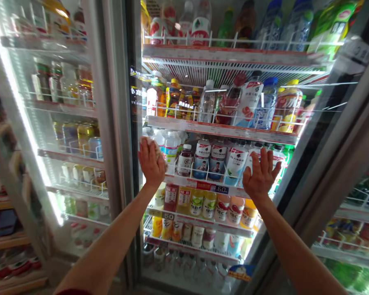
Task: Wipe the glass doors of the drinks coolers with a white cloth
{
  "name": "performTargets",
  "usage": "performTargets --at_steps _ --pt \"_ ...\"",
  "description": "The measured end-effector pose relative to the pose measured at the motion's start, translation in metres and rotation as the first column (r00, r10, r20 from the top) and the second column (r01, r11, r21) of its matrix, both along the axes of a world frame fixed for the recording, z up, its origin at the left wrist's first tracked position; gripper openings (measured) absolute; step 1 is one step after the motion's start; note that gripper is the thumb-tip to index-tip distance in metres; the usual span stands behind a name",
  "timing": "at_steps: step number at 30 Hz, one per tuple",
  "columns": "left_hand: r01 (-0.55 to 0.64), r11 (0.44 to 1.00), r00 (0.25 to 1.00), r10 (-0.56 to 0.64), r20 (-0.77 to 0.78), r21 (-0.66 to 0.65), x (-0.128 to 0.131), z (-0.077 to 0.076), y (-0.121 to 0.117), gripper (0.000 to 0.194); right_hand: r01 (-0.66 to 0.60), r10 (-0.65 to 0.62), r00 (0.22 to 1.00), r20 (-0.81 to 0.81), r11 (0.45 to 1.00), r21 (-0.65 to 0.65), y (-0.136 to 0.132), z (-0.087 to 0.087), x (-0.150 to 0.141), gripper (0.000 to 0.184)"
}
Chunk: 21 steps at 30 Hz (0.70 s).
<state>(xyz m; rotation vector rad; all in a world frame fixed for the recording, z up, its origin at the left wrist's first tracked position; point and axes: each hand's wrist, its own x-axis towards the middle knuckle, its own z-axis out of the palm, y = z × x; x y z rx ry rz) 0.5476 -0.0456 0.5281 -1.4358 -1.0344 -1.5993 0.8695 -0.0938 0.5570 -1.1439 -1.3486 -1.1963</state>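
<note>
My left hand (150,164) presses a pale crumpled cloth (163,157) against the glass door (184,107) of a drinks fridge, near the door's left frame. Its fingers lie over the cloth and cover most of it. Farther right, my right hand (260,174) is raised with the fingers apart and nothing in it. The palm faces the same glass; whether it touches cannot be made out. Behind the door, bottles (202,157) with white and blue labels stand on the middle shelf between my hands.
Metal door frames (118,102) run upright at the left and slant at the right. More lit fridge shelves (70,106) of cans and bottles show to the left. Another drinks section (353,213) stands at the right. Wooden shelves (12,241) hold goods at the far left.
</note>
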Motion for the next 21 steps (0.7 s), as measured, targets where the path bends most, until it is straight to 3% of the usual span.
performTargets --at_steps 2,4,6,8,10,12,14,16,18,19,21 --pt "0.029 1.000 0.983 -0.028 -0.181 0.002 0.013 -0.010 -0.004 0.055 -0.009 0.009 1.000 -0.001 1.000 -0.007 0.000 0.000 0.000 0.051" --pt "0.085 0.996 0.852 -0.074 -0.519 -0.003 0.027 -0.022 -0.010 0.054 -0.016 0.016 1.000 0.001 1.000 -0.011 -0.001 0.000 0.001 0.051" --pt "0.101 0.995 0.736 -0.086 -0.672 -0.018 0.029 -0.027 -0.011 0.055 -0.023 0.023 1.000 0.005 1.000 -0.011 -0.001 0.000 0.001 0.051" --pt "0.064 0.998 0.841 -0.060 -0.537 -0.011 0.015 -0.022 -0.007 0.057 -0.028 0.028 1.000 0.005 1.000 -0.010 -0.002 0.000 0.001 0.051" --pt "0.011 1.000 0.966 -0.011 -0.259 0.001 -0.003 -0.013 -0.003 0.059 -0.028 0.028 1.000 0.002 1.000 -0.012 -0.003 0.001 0.001 0.050" --pt "-0.021 1.000 0.997 0.021 -0.080 0.004 -0.012 -0.011 -0.003 0.060 -0.029 0.029 1.000 -0.004 1.000 -0.012 -0.003 0.001 0.001 0.049" --pt "-0.003 1.000 0.984 0.002 -0.179 -0.008 -0.007 -0.019 -0.009 0.060 -0.032 0.032 0.999 -0.002 0.999 -0.005 -0.003 0.001 0.001 0.049" --pt "0.051 0.998 0.885 -0.061 -0.461 -0.033 0.003 -0.029 -0.015 0.058 -0.035 0.035 0.999 0.004 0.999 0.008 -0.002 0.001 0.001 0.049" --pt "0.088 0.995 0.789 -0.097 -0.607 -0.044 0.007 -0.031 -0.018 0.055 -0.036 0.036 0.999 0.007 0.999 0.016 -0.001 0.001 0.002 0.049" --pt "0.089 0.995 0.808 -0.091 -0.582 -0.032 0.006 -0.026 -0.018 0.055 -0.037 0.037 0.999 0.007 0.999 0.018 -0.001 0.000 0.002 0.049" --pt "0.059 0.998 0.923 -0.050 -0.381 0.013 -0.001 -0.009 -0.013 0.057 -0.039 0.039 0.999 0.012 0.999 0.021 -0.001 0.000 0.002 0.050"
